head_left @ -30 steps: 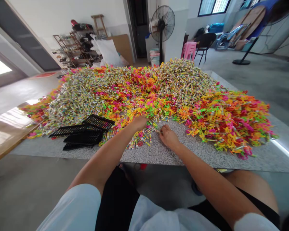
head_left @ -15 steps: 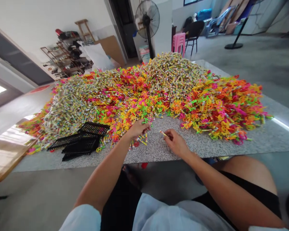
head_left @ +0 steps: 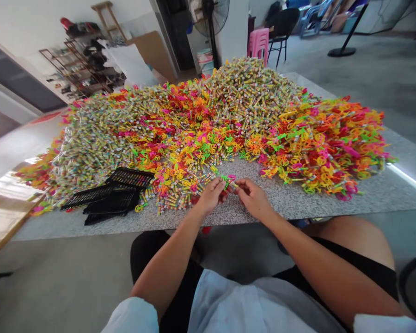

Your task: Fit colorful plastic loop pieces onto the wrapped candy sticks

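Just above the stone tabletop [head_left: 229, 210], my two hands meet in front of the heap. My left hand [head_left: 211, 198] pinches small plastic pieces, among them a bright green one [head_left: 226, 179] and a pink one [head_left: 232, 176]. A short, thin printed tube [head_left: 235, 186] sits between the thumb and fingers of my right hand [head_left: 255, 200]. Its end is close to the plastic pieces; whether they touch is too small to tell. Loose printed tubes [head_left: 175, 200] lie left of my left hand. Beyond are mixed coloured plastic pieces [head_left: 208, 145].
Black slotted trays [head_left: 113, 203] are stacked at the left front. Large piles of pale tubes [head_left: 90, 138] and coloured pieces [head_left: 326, 143] cover much of the table. Behind it stand a fan [head_left: 210, 18], pink stools [head_left: 259, 44] and a black chair [head_left: 280, 30].
My left hand has drawn back from the heap with plastic pieces and moved right, beside my right hand. My right hand still holds the tube. The view has tipped slightly downward.
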Motion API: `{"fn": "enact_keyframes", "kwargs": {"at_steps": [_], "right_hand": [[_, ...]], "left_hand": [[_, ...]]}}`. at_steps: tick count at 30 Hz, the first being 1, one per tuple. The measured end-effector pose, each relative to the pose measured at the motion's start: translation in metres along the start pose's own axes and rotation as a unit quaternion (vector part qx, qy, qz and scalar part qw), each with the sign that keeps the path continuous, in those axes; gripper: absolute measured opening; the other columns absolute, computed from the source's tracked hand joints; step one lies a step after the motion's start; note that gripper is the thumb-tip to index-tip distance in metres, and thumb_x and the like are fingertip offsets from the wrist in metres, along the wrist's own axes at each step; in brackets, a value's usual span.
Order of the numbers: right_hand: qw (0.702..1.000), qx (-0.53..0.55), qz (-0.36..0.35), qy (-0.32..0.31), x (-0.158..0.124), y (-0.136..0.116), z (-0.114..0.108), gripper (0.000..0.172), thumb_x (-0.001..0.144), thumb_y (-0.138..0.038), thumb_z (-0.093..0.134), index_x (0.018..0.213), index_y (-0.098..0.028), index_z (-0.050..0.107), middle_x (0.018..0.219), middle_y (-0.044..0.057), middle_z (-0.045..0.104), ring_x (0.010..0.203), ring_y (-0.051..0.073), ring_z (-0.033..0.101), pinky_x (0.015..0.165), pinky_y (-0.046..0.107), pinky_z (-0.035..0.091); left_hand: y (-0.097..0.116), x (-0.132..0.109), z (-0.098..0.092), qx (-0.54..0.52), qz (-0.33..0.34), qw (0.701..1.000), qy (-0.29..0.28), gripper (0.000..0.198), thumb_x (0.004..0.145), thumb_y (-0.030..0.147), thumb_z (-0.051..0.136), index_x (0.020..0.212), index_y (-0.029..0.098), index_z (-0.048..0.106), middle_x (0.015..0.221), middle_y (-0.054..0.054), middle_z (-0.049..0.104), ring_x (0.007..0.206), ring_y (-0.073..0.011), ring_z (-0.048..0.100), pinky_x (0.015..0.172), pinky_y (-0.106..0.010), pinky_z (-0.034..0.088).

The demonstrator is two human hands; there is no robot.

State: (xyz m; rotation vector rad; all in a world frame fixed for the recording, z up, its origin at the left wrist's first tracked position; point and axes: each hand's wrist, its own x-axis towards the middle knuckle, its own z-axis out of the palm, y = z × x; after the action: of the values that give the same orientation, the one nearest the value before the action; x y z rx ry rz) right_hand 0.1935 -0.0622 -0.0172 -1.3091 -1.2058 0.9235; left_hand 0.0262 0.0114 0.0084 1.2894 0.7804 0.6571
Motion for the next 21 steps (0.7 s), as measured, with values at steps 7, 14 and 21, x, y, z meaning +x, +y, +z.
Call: {"fn": "enact_keyframes", "kwargs": {"at_steps": [7,14,21], "right_hand": [[0.997,-0.066,-0.019,0.029,-0.0048,0.0012,0.0035,0.032,0.094,-0.04,0.055,0.12,-0.022,0.063,0.095,0.006,0.072,0.067,0.017,0.063,0.062,0.029,0.05],[0.999,-0.052,-0.012,0.006,-0.0051,0.0036,0.0032,0.033,0.096,-0.04,0.052,0.121,-0.022,0.064,0.082,0.002,0.071,0.055,0.016,0.059,0.055,0.029,0.05],[0.97,-0.191,-0.143,0.044,-0.0071,0.0026,0.001,0.03,0.098,-0.028,0.052,0.124,-0.025,0.065,0.12,0.007,0.071,0.101,0.023,0.069,0.092,0.039,0.054]], "left_hand": [[-0.0036,-0.0014,0.0048,0.068,0.04,0.996,0.046,0.035,0.096,0.052,0.051,0.09,0.018,0.055,0.082,-0.002,0.068,0.049,-0.0064,0.051,0.046,-0.02,0.036],[-0.0066,-0.0018,0.0046,0.108,0.063,0.99,0.066,0.033,0.098,0.052,0.048,0.092,0.02,0.053,0.082,0.0,0.068,0.047,-0.0076,0.051,0.048,-0.023,0.04],[-0.0076,-0.0019,0.0051,0.132,0.067,0.986,0.072,0.031,0.098,0.05,0.046,0.092,0.02,0.053,0.083,-0.001,0.07,0.046,-0.008,0.05,0.047,-0.023,0.04]]}}
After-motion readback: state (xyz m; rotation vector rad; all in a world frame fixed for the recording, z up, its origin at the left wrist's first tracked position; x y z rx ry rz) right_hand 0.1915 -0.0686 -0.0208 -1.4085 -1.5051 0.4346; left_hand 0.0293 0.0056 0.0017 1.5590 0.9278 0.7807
